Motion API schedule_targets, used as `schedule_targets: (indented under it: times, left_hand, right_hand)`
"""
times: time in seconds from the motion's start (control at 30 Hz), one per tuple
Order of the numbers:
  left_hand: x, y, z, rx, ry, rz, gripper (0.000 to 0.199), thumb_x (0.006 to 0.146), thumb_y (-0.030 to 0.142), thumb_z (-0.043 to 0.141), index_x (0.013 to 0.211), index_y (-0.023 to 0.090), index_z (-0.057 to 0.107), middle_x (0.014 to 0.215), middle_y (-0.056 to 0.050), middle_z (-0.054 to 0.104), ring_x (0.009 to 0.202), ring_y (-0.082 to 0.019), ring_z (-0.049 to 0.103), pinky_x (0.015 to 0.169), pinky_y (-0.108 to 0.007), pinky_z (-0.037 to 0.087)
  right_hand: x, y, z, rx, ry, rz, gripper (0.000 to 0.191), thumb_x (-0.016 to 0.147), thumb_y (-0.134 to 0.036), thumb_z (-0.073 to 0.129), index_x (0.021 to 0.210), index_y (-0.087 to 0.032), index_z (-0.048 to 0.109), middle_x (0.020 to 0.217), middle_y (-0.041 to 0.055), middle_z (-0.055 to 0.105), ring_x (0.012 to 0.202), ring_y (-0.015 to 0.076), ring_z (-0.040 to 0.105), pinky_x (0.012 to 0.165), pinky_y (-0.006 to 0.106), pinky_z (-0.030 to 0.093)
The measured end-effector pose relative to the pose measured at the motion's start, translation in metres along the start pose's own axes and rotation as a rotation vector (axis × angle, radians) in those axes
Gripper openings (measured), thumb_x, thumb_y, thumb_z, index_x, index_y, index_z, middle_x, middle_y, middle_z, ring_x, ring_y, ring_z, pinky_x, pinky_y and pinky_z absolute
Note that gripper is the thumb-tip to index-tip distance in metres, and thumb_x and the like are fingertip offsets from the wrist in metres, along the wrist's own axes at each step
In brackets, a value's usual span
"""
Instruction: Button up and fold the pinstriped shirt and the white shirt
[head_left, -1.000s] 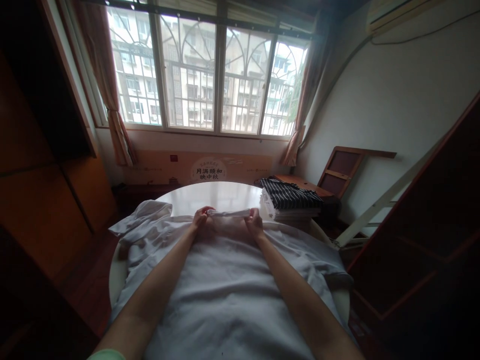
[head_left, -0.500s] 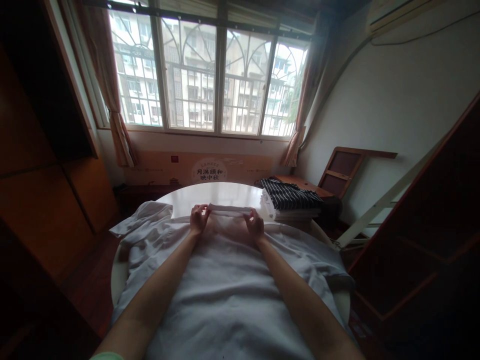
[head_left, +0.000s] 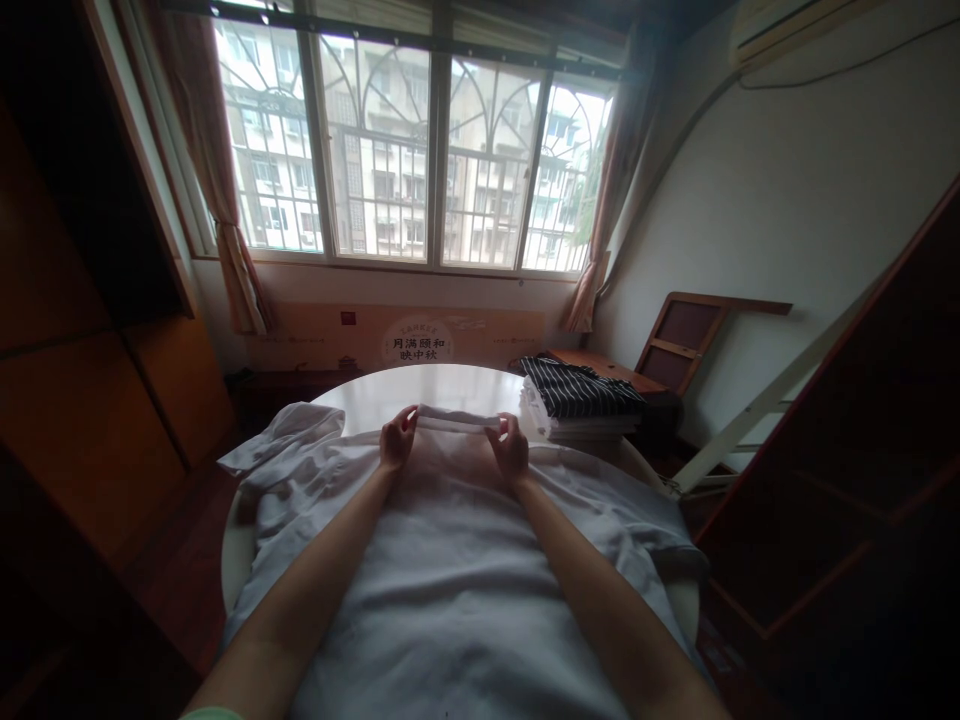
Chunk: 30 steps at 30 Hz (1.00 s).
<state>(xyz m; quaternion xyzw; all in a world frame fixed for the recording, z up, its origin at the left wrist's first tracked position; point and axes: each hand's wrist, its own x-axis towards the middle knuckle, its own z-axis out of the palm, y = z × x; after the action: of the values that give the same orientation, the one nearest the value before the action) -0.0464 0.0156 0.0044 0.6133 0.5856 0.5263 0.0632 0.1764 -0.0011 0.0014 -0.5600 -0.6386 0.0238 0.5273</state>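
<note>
A light grey-white garment (head_left: 465, 570) lies spread over a round white table (head_left: 442, 383), with one sleeve bunched at the left edge and creases across its body. At its far edge a narrow folded band, apparently the collar (head_left: 457, 416), is stretched between my two hands. My left hand (head_left: 398, 438) pinches the band's left end between thumb and fingers. The right end is pinched by my right hand (head_left: 509, 446). Both forearms reach over the cloth.
On the table's back right sits a stack of folded cloths with a black striped one (head_left: 581, 388) on top. A brown wooden panel (head_left: 681, 340) leans behind it. Orange-brown cabinets (head_left: 172, 390) stand left, and a dark slanted board (head_left: 832, 470) is at the right.
The band between my hands is lifted slightly and its upper edge has shifted a little. My fingers have moved up only slightly.
</note>
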Motion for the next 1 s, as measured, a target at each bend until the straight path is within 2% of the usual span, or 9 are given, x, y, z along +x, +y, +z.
schedule_targets:
  times: [0.07, 0.17, 0.33, 0.67, 0.87, 1.0]
  left_hand:
    - [0.000, 0.000, 0.000, -0.019, 0.025, 0.019, 0.036, 0.082, 0.035, 0.045, 0.107, 0.015, 0.062, 0.062, -0.002, 0.061, 0.053, -0.013, 0.051, 0.057, -0.023, 0.039]
    - [-0.001, 0.001, 0.000, -0.066, 0.023, 0.028, 0.034, 0.081, 0.035, 0.047, 0.103, 0.016, 0.064, 0.066, -0.003, 0.063, 0.057, -0.013, 0.053, 0.059, -0.023, 0.041]
    - [-0.001, 0.004, 0.001, -0.141, 0.021, -0.008, 0.026, 0.077, 0.028, 0.050, 0.092, 0.015, 0.067, 0.071, -0.004, 0.066, 0.062, -0.014, 0.057, 0.063, -0.024, 0.043]
    - [-0.005, 0.007, -0.004, -0.134, -0.030, 0.046, 0.019, 0.074, 0.025, 0.046, 0.075, 0.016, 0.063, 0.057, 0.001, 0.054, 0.054, -0.011, 0.049, 0.053, -0.021, 0.036]
    - [-0.008, 0.013, -0.009, -0.062, -0.005, 0.126, 0.016, 0.072, 0.022, 0.043, 0.067, 0.017, 0.058, 0.053, 0.003, 0.047, 0.052, -0.011, 0.044, 0.054, -0.022, 0.034]
    - [0.004, 0.023, -0.016, -0.140, -0.028, 0.100, 0.016, 0.069, 0.024, 0.043, 0.062, 0.016, 0.056, 0.056, 0.002, 0.049, 0.056, -0.011, 0.044, 0.056, -0.023, 0.035]
  right_hand:
    - [-0.001, -0.002, -0.002, 0.047, 0.014, -0.011, 0.045, 0.078, -0.048, 0.045, 0.109, -0.014, 0.046, 0.082, 0.0060, 0.061, 0.069, 0.0177, 0.057, 0.065, 0.028, 0.044]
    - [-0.001, -0.006, -0.005, 0.077, 0.011, -0.044, 0.044, 0.081, -0.046, 0.044, 0.113, -0.016, 0.045, 0.090, 0.0074, 0.061, 0.068, 0.0157, 0.057, 0.064, 0.027, 0.045]
    - [-0.002, -0.009, -0.007, 0.057, 0.096, -0.126, 0.033, 0.086, -0.040, 0.040, 0.106, -0.017, 0.052, 0.101, 0.0093, 0.058, 0.064, 0.0134, 0.057, 0.061, 0.027, 0.045]
    - [-0.003, -0.014, -0.011, 0.053, 0.117, -0.128, 0.030, 0.087, -0.039, 0.039, 0.093, -0.017, 0.058, 0.088, 0.0069, 0.061, 0.064, 0.0137, 0.057, 0.058, 0.025, 0.043]
    - [-0.003, -0.016, -0.013, 0.049, 0.112, -0.122, 0.031, 0.087, -0.037, 0.038, 0.084, -0.018, 0.061, 0.084, 0.0069, 0.062, 0.069, 0.0161, 0.056, 0.063, 0.027, 0.042]
    - [0.011, -0.018, -0.020, 0.128, 0.061, -0.114, 0.025, 0.083, -0.033, 0.043, 0.075, -0.019, 0.062, 0.077, 0.0063, 0.062, 0.074, 0.0188, 0.055, 0.066, 0.030, 0.042]
